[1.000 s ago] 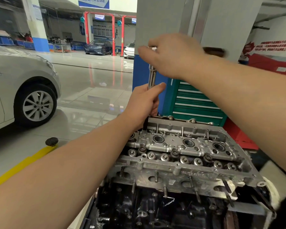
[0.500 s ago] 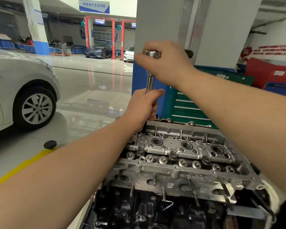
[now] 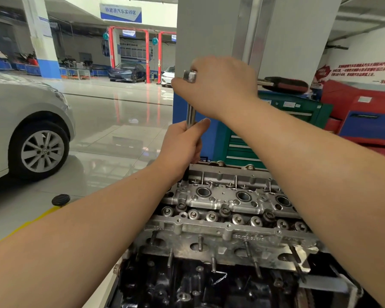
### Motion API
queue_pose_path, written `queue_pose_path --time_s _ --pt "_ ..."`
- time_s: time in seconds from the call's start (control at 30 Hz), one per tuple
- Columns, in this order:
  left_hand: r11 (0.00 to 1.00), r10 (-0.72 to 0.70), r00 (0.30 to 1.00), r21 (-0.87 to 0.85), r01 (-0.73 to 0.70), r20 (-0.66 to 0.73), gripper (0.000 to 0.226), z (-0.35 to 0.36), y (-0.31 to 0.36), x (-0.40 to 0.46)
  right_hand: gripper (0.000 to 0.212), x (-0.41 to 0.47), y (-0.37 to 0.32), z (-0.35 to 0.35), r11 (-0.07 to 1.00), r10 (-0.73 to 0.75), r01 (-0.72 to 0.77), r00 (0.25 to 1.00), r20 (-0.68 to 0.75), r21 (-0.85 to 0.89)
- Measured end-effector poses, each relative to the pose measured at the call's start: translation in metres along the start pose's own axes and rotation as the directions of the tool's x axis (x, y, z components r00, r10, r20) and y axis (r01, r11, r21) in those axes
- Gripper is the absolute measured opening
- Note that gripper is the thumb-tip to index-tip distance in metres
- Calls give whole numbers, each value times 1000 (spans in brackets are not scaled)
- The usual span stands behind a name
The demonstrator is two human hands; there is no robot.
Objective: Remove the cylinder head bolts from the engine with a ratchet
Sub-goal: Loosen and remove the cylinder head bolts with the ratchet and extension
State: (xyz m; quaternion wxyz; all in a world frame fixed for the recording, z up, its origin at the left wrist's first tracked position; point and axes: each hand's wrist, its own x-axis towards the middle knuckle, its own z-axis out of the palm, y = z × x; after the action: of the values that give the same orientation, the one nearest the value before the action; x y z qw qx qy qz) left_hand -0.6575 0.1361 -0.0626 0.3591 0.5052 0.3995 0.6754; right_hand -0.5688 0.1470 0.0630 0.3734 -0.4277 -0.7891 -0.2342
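Glossy workshop floor [image 3: 111, 130]; left hand [image 3: 180, 145] grips extension bar [image 3: 190, 114], right hand [image 3: 218, 85] curled over ratchet [image 3: 189, 76] above cylinder head [image 3: 231, 203]

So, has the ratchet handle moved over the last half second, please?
Yes. The ratchet handle has swung right, from tucked behind the right hand to reaching across the grey pillar.

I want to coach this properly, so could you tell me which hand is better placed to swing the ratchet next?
Probably the right hand: it grips the ratchet head. The left hand only steadies the extension.

Ratchet [image 3: 190, 116] socket end — behind left hand [image 3: 182, 145]
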Motion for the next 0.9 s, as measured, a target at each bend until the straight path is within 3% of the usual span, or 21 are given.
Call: queue_pose_path --time_s 0.17,0.33,0.43,0.53,0.9 --pt "999 -18 997 -31 20 80 55 1 2 -1 36 0 14 3 903 -62 4 991 121 430" --pt "998 -27 995 -49 31 94 56 -1 1 1 13 8 17 10 656 -120 -91 968 222 749" --pt "998 -37 996 -55 42 87 54 -2 0 3 21 11 15 16 506 -107 -135 970 217 852" --pt "998 -40 995 -49 45 87 54 -2 0 4 30 13 12 21 434 -102 -157 970 221 887" --pt "998 -11 998 -66 15 57 58 -4 1 2 26 17 -3 24 462 -82 -116 982 172 880"
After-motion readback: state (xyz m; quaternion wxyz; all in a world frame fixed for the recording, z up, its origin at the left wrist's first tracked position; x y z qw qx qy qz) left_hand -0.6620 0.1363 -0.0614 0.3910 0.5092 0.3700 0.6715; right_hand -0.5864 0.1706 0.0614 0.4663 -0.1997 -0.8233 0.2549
